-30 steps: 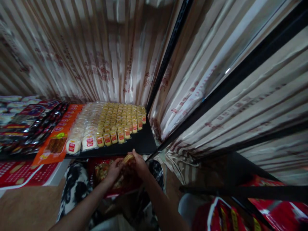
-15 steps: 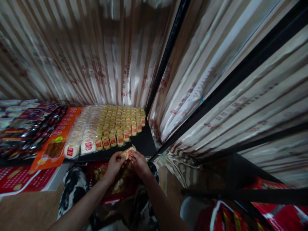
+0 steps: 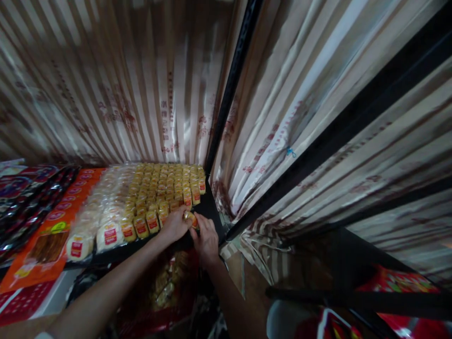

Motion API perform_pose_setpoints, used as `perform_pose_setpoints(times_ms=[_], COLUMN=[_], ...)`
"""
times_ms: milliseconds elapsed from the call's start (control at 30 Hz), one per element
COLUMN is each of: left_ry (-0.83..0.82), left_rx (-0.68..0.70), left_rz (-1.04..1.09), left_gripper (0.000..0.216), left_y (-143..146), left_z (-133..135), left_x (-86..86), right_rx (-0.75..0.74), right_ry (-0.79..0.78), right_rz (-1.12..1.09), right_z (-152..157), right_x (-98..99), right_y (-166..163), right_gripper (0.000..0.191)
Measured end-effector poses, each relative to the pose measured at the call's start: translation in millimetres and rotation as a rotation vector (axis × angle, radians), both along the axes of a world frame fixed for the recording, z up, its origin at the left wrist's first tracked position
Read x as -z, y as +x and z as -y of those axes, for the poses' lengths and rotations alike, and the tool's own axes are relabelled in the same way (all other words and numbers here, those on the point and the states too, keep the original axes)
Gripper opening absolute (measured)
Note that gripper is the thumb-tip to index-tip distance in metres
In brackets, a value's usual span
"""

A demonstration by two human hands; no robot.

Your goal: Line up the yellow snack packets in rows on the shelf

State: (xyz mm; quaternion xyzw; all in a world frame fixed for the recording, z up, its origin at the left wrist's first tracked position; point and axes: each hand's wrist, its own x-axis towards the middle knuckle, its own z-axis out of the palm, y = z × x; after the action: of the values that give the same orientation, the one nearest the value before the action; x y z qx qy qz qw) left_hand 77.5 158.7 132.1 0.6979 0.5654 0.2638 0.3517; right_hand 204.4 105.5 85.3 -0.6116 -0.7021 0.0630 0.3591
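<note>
Both my hands are at the front right of a dark shelf (image 3: pixel 212 207). Between them is a small yellow wrapped snack packet (image 3: pixel 191 219). My left hand (image 3: pixel 175 224) pinches its left side, and my right hand (image 3: pixel 206 239) has its fingers closed on the right and lower side. Just behind stand tight rows of similar yellow wrapped snacks (image 3: pixel 151 221) with red labels, the nearest partly covered by my left hand. Larger round white packets (image 3: pixel 110 235) lie in rows to their left. Below my forearms, more wrapped snacks (image 3: pixel 169 280) sit in a red bag, dimly lit.
Left of the white packets lie an orange packet (image 3: pixel 45 249) and dark shiny packets (image 3: pixel 28 207). A striped curtain (image 3: pixel 141 94) hangs behind. Black bars (image 3: pixel 318 132) slant across the right side. Red packages (image 3: pixel 399 282) and a pale bin (image 3: pixel 282 318) are at lower right.
My hands have moved forward with the packet, from in front of the shelf edge to over the shelf, close to the front row. The view has shifted, so the shelf goods appear further left.
</note>
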Motion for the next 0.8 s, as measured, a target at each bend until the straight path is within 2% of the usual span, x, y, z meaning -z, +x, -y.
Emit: perform_pose_setpoints(times_ms=[133, 267, 400, 567, 800], left_ry=[0.006, 0.097, 0.146, 0.010, -0.138], left_rx=[-0.034, -0.104, -0.190, -0.143, -0.127], left_rz=[0.124, 0.143, 0.154, 0.176, 0.168], left_gripper=[0.028, 0.032, 0.032, 0.033, 0.036], left_y=[25.4, 45.6, 57.0, 64.4, 63.8], left_z=[-28.0, -42.1, -41.7, -36.8, -35.3], left_x=[6.0, 10.3, 19.1, 31.6, 39.0], right_rx=[0.194, 0.355, 0.392, 0.447, 0.410], right_ry=[0.080, 0.068, -0.045, -0.147, -0.122], right_rz=[0.004, -0.104, -0.285, -0.216, -0.212], right_z=[-25.9, -61.2, -94.6, -118.9, -137.3], right_x=[9.6, 14.9, 15.2, 14.6, 29.0], right_y=[10.4, 21.6, 28.4, 32.9, 34.2], right_gripper=[0.041, 0.043, 0.046, 0.045, 0.044])
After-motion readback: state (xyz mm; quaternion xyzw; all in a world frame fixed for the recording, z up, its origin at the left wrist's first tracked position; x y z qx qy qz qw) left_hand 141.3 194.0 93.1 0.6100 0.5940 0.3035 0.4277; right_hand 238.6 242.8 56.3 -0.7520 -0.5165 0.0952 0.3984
